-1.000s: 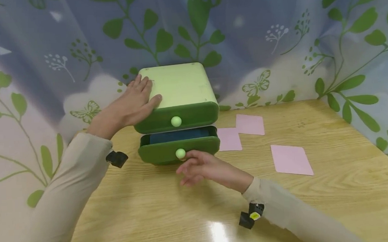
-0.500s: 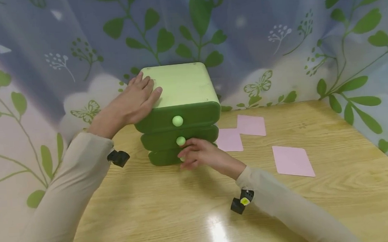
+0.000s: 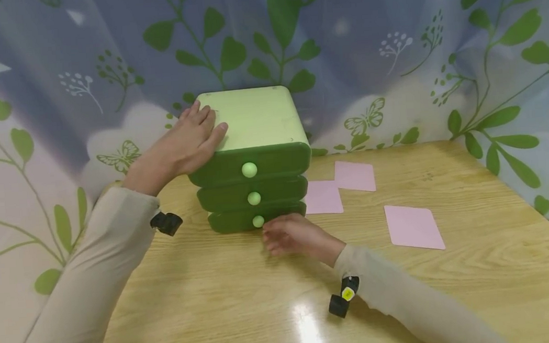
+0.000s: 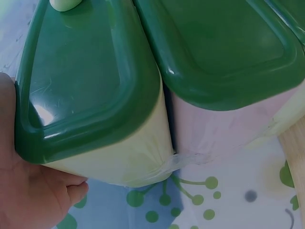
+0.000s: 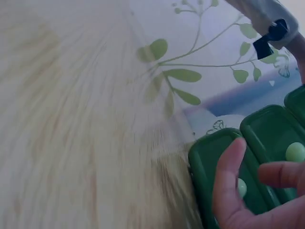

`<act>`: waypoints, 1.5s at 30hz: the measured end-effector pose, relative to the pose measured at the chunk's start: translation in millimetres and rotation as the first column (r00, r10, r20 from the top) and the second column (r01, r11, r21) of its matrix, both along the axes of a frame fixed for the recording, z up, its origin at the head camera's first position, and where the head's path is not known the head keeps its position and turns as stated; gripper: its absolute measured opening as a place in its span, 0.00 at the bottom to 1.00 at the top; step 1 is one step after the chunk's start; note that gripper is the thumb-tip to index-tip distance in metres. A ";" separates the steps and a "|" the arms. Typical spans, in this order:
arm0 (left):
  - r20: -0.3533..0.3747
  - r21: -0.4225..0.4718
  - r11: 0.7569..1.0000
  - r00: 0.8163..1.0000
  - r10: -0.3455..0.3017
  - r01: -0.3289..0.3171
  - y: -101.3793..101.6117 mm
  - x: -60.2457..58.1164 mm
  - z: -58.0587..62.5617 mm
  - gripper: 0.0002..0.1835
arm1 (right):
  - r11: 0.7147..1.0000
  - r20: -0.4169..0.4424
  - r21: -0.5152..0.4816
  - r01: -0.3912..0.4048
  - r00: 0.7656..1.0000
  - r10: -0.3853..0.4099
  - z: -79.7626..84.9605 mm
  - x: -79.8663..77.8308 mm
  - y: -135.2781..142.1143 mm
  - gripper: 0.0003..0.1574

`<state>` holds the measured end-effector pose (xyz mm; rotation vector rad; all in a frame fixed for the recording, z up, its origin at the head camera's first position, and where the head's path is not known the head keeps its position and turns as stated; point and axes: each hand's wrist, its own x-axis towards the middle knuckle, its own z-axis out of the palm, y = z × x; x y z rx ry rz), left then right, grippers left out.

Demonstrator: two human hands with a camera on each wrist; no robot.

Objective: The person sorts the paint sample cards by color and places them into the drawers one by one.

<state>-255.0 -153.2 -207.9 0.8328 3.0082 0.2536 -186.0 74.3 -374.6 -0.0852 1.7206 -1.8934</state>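
A small cabinet (image 3: pixel 257 117) with a pale green top has three dark green drawers, all pushed in, each with a round light-green knob. My left hand (image 3: pixel 178 146) rests flat on the left part of its top; in the left wrist view that hand (image 4: pixel 33 200) lies along the upper drawer front (image 4: pixel 76 71). Just right of the bottom knob (image 3: pixel 258 222) is my right hand (image 3: pixel 302 238), low over the table. The right wrist view shows its thumb and a finger apart, with the bottom knob (image 5: pixel 242 187) partly behind them; I cannot tell whether they touch it.
Three pink square cards lie right of the cabinet: one near its side (image 3: pixel 323 197), one farther back (image 3: pixel 355 176), one more to the right (image 3: pixel 415 227). A leaf-patterned curtain (image 3: pixel 342 46) hangs directly behind. The wooden table (image 3: pixel 215 290) stretches out in front.
The middle drawer, earlier pulled out, has slid in flush with the others. My right hand has followed it inward, then dropped from the middle knob to beside the bottom one. The left hand stays put.
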 end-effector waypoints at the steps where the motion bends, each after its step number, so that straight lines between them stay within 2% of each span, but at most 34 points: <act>1: -0.001 0.002 1.000 1.000 0.004 -0.004 -0.4 0.3 -0.1 0.40 | 0.998 0.064 -0.059 0.017 0.998 -0.014 -2.1 -0.3 -1.8 0.23; 4: -0.002 0.006 1.000 1.000 0.006 -0.006 -1.2 0.6 -0.3 0.40 | 0.966 0.227 -0.239 0.095 0.973 -0.039 -6.4 -2.1 -9.1 0.21; 6: -0.002 0.007 1.000 1.000 0.004 -0.004 -1.4 0.6 -0.3 0.40 | 0.934 0.293 -0.330 0.139 0.955 -0.039 -8.6 -3.9 -14.5 0.17; 8: -0.002 0.005 1.000 1.000 0.004 -0.004 -1.3 0.7 -0.3 0.40 | 0.913 0.323 -0.373 0.166 0.945 -0.040 -10.5 -5.6 -19.4 0.15; 14: -0.006 -0.001 1.000 1.000 0.003 -0.003 -0.5 0.6 -0.6 0.40 | 0.907 0.368 -0.362 0.218 0.927 -0.076 -12.8 -7.7 -28.4 0.23; 19: -0.001 -0.003 1.000 1.000 0.006 -0.006 -0.3 1.1 -0.5 0.40 | 0.911 0.368 -0.333 0.244 0.923 -0.113 -15.7 -6.1 -30.8 0.19; 27: -0.002 -0.005 1.000 1.000 -0.003 0.003 -0.1 1.8 0.0 0.40 | 0.901 0.364 -0.340 0.269 0.921 -0.138 -18.0 -0.9 -32.8 0.18; 39: 0.009 0.002 1.000 1.000 -0.002 0.002 -0.1 2.2 -0.3 0.40 | 0.909 0.341 -0.336 0.245 0.932 -0.125 -19.6 16.6 -29.5 0.17; 45: 0.007 0.001 1.000 1.000 0.007 -0.007 -0.4 2.4 -0.7 0.39 | 0.916 0.331 -0.350 0.195 0.941 -0.074 -20.4 27.2 -25.6 0.16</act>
